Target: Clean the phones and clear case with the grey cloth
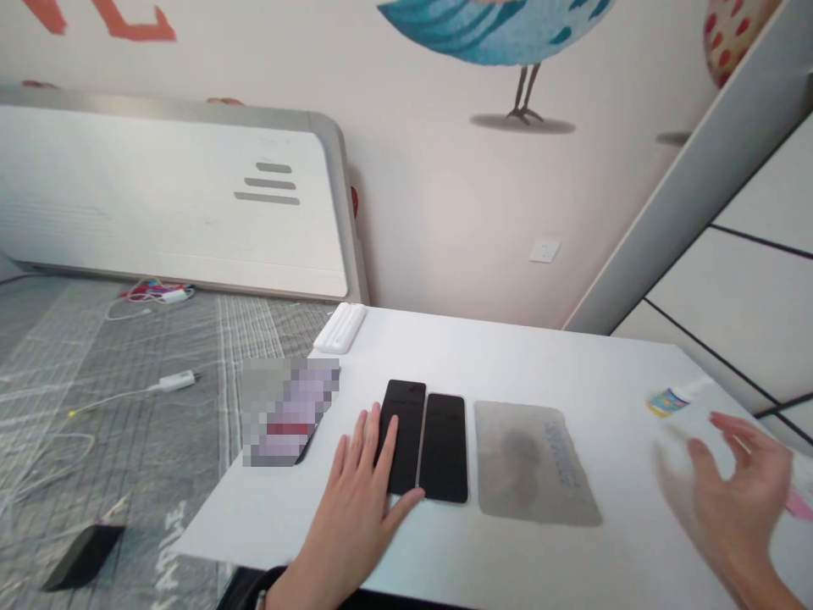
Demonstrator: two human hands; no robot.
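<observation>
While the left hand (362,487) rests flat with spread fingers against the left phone (406,432), the right hand (740,483) is raised well apart from it, over the right side of the table (572,347). The right fingers are loosely curled, a gap separates them from the thumb, and nothing is seen in the grasp. Neither hand is clamped on a thing.

The left phone and the right phone (445,449) lie near the middle of the table, just ahead of the left hand. Side-by-side placement is judged to be done: the long edges run nearly parallel, separated at most by a narrow seam. The far ends are not level, as the left phone reaches farther back; whether adjustment is left to make cannot be told. Both units show dark, glossy faces, the left one partly covered by fingers.

To their right, a grey sheet (533,474) with faint blue lettering lies flat, not in either hand. A small bottle (666,402) with a coloured label is near the right hand, not grasped. Beyond, at the far left corner, is a white case (341,328); a wall socket (544,250) is visible behind the table.
</observation>
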